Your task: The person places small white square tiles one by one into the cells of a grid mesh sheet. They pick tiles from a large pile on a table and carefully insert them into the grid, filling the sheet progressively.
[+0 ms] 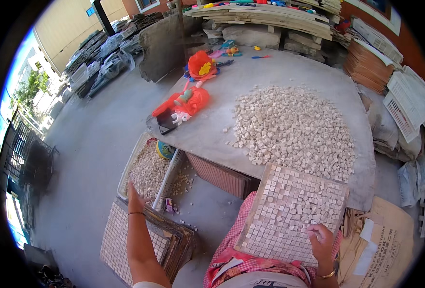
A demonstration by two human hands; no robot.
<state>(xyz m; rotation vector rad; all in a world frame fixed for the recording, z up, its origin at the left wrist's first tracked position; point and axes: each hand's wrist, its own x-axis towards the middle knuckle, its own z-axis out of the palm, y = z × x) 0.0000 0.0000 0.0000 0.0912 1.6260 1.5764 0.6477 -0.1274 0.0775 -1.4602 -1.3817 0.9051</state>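
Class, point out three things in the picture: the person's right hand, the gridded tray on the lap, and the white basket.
Right hand (322, 241): head view, middle of the hand.
Gridded tray (253, 205): head view, left rim.
White basket (167, 180): head view, right-hand rim.

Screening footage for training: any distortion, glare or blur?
Head view: fisheye bows the stacked pale wooden planks and leaves corners black; head view: daylight at far left is blown nearly white; head view: the bare left hand, at small beige stones in a white plastic crate, looks slightly soft.
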